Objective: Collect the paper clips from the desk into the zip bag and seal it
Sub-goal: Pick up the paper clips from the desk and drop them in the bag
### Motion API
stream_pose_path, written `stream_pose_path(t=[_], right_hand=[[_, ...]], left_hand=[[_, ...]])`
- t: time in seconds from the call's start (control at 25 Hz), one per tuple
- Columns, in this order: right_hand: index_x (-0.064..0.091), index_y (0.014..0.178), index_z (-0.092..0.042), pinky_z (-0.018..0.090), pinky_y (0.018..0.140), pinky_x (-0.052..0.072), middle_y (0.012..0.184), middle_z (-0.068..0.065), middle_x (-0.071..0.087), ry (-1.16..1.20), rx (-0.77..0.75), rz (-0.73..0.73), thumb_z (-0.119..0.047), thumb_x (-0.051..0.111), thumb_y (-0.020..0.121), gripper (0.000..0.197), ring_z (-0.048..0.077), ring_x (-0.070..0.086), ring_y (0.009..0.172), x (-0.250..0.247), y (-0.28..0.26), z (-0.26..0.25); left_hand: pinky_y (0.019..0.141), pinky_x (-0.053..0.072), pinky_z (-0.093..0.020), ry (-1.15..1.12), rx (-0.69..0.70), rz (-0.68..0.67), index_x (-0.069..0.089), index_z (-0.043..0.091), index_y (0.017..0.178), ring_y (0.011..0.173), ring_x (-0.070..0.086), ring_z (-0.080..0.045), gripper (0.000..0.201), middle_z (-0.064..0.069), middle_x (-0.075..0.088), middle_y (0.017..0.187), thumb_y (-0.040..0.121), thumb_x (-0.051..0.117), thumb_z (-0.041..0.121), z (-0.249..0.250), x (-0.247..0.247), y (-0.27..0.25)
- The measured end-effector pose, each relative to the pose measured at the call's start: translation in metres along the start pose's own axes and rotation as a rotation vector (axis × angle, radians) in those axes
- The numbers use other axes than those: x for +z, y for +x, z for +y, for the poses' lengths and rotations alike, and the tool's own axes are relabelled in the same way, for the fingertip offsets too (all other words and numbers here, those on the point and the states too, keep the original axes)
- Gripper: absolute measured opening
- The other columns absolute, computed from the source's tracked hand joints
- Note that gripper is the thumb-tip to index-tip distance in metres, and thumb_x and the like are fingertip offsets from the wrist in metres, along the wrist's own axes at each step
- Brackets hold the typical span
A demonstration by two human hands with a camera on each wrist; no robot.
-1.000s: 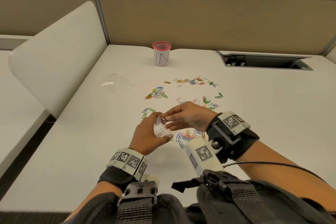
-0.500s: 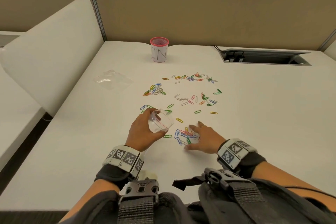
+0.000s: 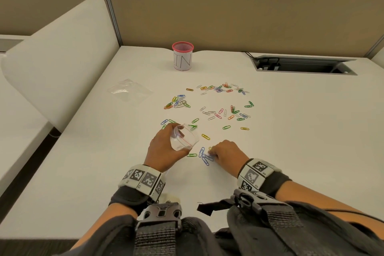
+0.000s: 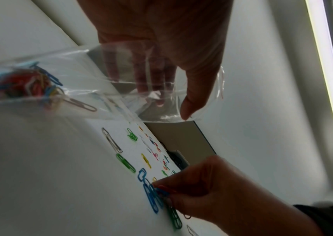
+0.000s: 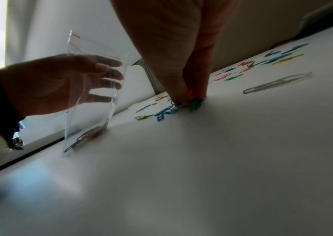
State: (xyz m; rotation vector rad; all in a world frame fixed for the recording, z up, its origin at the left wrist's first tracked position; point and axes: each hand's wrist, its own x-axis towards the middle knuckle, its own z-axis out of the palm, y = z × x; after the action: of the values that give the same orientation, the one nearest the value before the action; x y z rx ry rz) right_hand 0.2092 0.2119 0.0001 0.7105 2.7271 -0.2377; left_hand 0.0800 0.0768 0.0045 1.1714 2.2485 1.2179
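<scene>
My left hand [image 3: 164, 151] grips a clear zip bag [image 3: 184, 138] with a red seal line, its mouth held wide and its bottom on the white desk [image 3: 291, 151]. Several coloured paper clips [image 4: 26, 81] lie in the bag's bottom. To its right, my right hand [image 3: 225, 153] pinches a small bunch of blue, green and red clips [image 5: 193, 102] against the desk. Blue clips [image 3: 204, 157] lie just left of its fingertips. Many more coloured paper clips [image 3: 220, 110] are scattered across the desk beyond both hands.
A second clear bag [image 3: 129, 89] lies flat at the desk's left. A pink mesh cup [image 3: 182, 56] marked IN stands at the back. A cable hatch [image 3: 303, 64] is sunk into the back right. A white panel [image 3: 62, 52] borders the left edge.
My right hand left the bag's mouth, came down onto the clips near the front, and its spread fingers have now curled round them. The left hand kept the bag almost still.
</scene>
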Motion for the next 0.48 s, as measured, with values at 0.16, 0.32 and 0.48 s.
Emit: stream_pose_path(t=[0.16, 0.32, 0.48], right_hand=[[0.066, 0.115, -0.009, 0.030, 0.095, 0.045, 0.120, 0.014, 0.066, 0.125, 0.099, 0.053, -0.014, 0.051, 0.093, 0.027, 0.028, 0.058, 0.113, -0.012, 0.009, 0.006], [0.072, 0.104, -0.007, 0.027, 0.090, 0.050, 0.109, 0.015, 0.071, 0.315, 0.191, 0.130, -0.013, 0.063, 0.085, 0.022, 0.025, 0.064, 0.103, -0.022, 0.012, 0.015], [0.073, 0.100, -0.002, 0.024, 0.080, 0.049, 0.104, 0.019, 0.072, 0.488, 0.262, 0.144, -0.005, 0.066, 0.081, 0.021, 0.018, 0.058, 0.080, -0.029, 0.014, 0.026]], left_hand=[[0.093, 0.044, -0.036, -0.001, 0.005, -0.011, 0.049, 0.022, 0.111, 0.102, 0.056, -0.019, 0.057, -0.002, 0.063, 0.106, 0.059, 0.064, 0.040, 0.001, 0.000, 0.000], [0.093, 0.043, -0.035, 0.003, 0.005, -0.024, 0.049, 0.021, 0.112, 0.102, 0.056, -0.019, 0.059, -0.002, 0.063, 0.107, 0.059, 0.064, 0.041, 0.000, 0.000, 0.001], [0.094, 0.044, -0.038, 0.015, 0.006, -0.034, 0.048, 0.020, 0.114, 0.104, 0.057, -0.020, 0.061, -0.003, 0.064, 0.109, 0.059, 0.064, 0.041, -0.001, -0.001, 0.000]])
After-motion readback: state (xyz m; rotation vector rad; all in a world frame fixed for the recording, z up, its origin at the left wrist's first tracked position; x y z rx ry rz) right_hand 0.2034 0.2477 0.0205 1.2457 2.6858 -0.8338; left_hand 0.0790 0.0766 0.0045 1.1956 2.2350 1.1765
